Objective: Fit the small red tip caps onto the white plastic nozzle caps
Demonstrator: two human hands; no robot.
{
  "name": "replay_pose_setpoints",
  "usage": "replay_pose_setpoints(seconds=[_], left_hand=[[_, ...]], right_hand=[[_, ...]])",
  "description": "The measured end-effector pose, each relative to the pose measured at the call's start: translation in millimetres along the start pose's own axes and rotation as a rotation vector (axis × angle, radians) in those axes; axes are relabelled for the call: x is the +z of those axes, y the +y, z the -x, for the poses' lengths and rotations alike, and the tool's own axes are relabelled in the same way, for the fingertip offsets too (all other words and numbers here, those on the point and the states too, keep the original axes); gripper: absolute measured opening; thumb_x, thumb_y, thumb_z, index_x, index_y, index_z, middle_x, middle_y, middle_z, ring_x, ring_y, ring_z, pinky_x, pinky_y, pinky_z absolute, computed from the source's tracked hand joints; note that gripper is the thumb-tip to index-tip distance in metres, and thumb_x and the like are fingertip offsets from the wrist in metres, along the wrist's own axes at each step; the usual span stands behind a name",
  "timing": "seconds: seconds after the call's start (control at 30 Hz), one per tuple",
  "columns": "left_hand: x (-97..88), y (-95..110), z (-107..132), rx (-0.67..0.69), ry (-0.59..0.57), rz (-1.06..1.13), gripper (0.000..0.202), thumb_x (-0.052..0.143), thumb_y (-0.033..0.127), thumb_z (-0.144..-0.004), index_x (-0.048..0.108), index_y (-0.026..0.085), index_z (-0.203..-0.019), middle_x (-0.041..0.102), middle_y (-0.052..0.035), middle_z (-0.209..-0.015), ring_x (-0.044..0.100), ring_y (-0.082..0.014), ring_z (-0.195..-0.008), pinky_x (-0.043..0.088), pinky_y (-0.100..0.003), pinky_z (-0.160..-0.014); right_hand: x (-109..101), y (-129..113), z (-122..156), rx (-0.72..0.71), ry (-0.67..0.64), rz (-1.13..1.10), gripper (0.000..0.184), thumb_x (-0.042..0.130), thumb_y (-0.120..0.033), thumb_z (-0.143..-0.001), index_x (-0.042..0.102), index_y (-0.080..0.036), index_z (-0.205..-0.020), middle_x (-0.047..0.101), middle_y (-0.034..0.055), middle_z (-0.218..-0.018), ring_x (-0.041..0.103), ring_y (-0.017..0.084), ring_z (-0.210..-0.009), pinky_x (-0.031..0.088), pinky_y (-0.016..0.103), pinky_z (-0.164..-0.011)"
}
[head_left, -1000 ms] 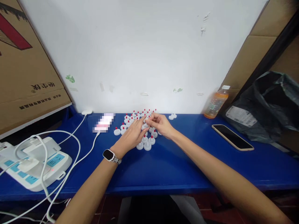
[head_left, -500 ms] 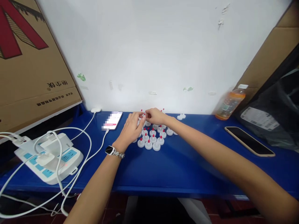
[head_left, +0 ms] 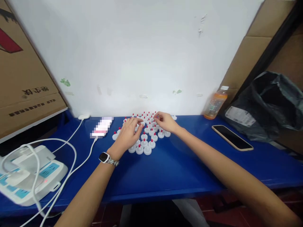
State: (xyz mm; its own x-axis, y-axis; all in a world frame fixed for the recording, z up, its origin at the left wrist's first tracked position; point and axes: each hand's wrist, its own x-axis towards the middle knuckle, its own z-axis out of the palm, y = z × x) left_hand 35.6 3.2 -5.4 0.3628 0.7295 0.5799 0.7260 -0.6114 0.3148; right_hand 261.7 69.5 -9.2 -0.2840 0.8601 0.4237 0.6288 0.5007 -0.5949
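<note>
Many white round caps with small red tips stand in a cluster on the blue table, against the wall. One white cap at the near edge of the cluster shows no red tip. My left hand is over the left part of the cluster, palm down, fingers stretched out and slightly bent, thumb apart. It hides some caps beneath it. At the right rear of the cluster, my right hand has thumb and fingers curled into a pinch near a red tip. Whatever is between those fingertips is too small to make out.
To the left are a power strip with looping white cables and a lit phone. On the right stand an orange drink bottle, a dark phone and a black plastic bag. Cardboard boxes flank both sides.
My hands, close together over the caps before, have come apart, uncovering more caps between them. The view has turned slightly right, so the surroundings sit further left.
</note>
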Motion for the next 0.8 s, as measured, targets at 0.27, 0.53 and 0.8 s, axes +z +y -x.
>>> replay_pose_setpoints(seconds=[0.27, 0.53, 0.8], left_hand=[[47.5, 49, -55, 0.164, -0.240, 0.040, 0.028, 0.042, 0.035, -0.099, 0.066, 0.021, -0.099, 0.068, -0.0070, -0.095, 0.061, -0.0246, -0.090, 0.049, -0.042, -0.083], [61.6, 48, -63, 0.126, -0.207, 0.071, 0.027, 0.044, 0.036, -0.098, 0.065, 0.020, -0.101, 0.066, -0.0080, -0.100, 0.061, -0.0253, -0.097, 0.050, -0.043, -0.087], [41.0, 35, -42, 0.120, -0.074, 0.060, 0.040, 0.055, 0.042, -0.094, 0.052, 0.020, -0.128, 0.060, -0.0112, -0.125, 0.056, -0.0282, -0.114, 0.047, -0.046, -0.099]], right_hand=[[-35, 82, 26, 0.285, 0.156, 0.177, 0.044, 0.058, -0.028, -0.087, 0.054, -0.016, -0.129, 0.069, 0.0014, -0.073, 0.063, 0.018, -0.069, 0.042, 0.028, -0.068], [-29, 88, 8, 0.310, 0.132, 0.157, 0.014, 0.057, -0.025, -0.087, 0.066, -0.017, -0.094, 0.069, 0.0029, -0.075, 0.059, 0.014, -0.066, 0.041, 0.026, -0.066], [-24, 3, 37, 0.018, 0.206, -0.261, 0.015, 0.058, -0.033, -0.087, 0.062, -0.018, -0.087, 0.064, -0.0008, -0.071, 0.056, 0.013, -0.063, 0.042, 0.025, -0.063]])
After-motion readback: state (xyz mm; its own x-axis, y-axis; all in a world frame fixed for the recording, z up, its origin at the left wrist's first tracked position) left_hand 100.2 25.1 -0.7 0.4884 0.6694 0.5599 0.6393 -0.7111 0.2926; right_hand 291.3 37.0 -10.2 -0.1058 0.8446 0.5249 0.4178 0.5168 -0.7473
